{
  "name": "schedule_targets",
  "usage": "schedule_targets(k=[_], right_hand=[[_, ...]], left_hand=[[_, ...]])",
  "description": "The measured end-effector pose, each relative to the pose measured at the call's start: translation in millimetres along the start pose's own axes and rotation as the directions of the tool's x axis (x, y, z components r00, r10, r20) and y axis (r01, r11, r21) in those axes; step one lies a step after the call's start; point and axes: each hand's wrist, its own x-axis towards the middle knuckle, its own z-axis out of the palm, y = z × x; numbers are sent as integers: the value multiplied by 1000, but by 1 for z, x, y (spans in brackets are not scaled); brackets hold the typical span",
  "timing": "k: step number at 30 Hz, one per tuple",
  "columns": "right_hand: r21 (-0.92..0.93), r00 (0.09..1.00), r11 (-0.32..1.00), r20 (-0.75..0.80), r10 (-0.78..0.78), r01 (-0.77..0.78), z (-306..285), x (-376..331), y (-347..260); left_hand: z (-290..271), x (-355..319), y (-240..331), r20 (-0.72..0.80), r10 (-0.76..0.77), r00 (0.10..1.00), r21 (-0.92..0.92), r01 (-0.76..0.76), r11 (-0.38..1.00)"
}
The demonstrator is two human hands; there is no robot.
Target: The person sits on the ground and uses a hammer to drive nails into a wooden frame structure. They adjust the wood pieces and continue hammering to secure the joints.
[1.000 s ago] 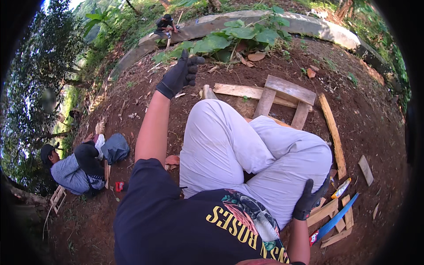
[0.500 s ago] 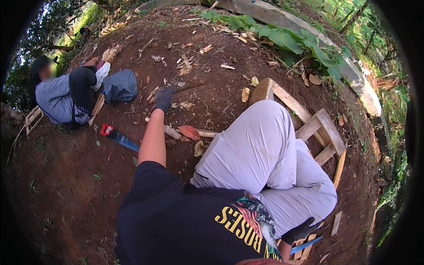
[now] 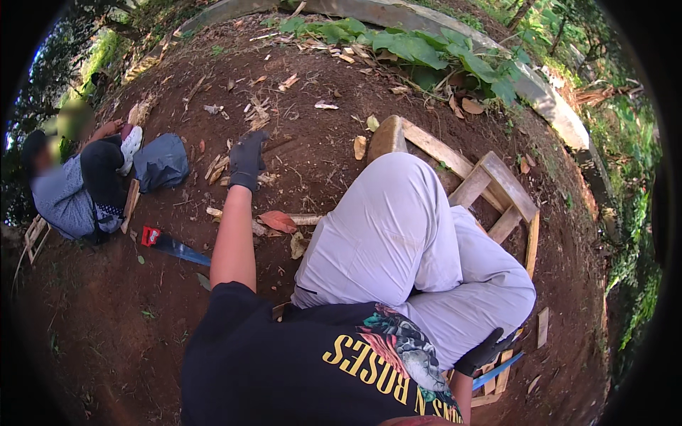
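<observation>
My left hand (image 3: pixel 246 160), in a dark grey glove, reaches forward over the brown soil among wood chips. Its fingers point away from me with the thumb apart, and I see nothing held in it. A thin dark stick (image 3: pixel 280 146) lies just right of its fingertips. Low on the right, my right hand (image 3: pixel 483 353), in a black glove, is by my bent shin with its fingers parted, partly hidden by my trouser leg. Close beside it a blue strip like a saw blade (image 3: pixel 499 372) lies across light wooden slats (image 3: pixel 503 382).
A handsaw with a red handle (image 3: pixel 150 236) lies left of my forearm. Another person (image 3: pixel 67 195) sits at the far left by a dark grey bag (image 3: pixel 162 163). A wooden frame (image 3: pixel 508 188) stands beyond my knees. Leafy plants (image 3: pixel 412 50) border a concrete edge (image 3: pixel 561 121).
The view has swung, so the scene sits further left. My left hand has moved slightly forward over the chips, and its fingers show more plainly. My right hand stays by my shin.
</observation>
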Motion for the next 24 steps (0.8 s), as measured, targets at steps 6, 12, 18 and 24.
schedule_targets(k=[6, 12, 18, 24], right_hand=[[19, 997, 1000, 72, 11, -13, -3, 8, -6], [-202, 962, 942, 11, -273, 269, -17, 48, -42], [-29, 888, 940, 340, -309, 339, 32, 152, -185], [-279, 517, 743, 850, -105, 609, 143, 246, -186]], left_hand=[[79, -77, 232, 279, 213, 936, -712, 53, 700], [220, -163, 374, 691, 613, 383, -718, 456, 525], [356, -201, 346, 745, 658, 112, -327, 921, 213], [408, -196, 322, 726, 688, -12, -178, 963, 204]])
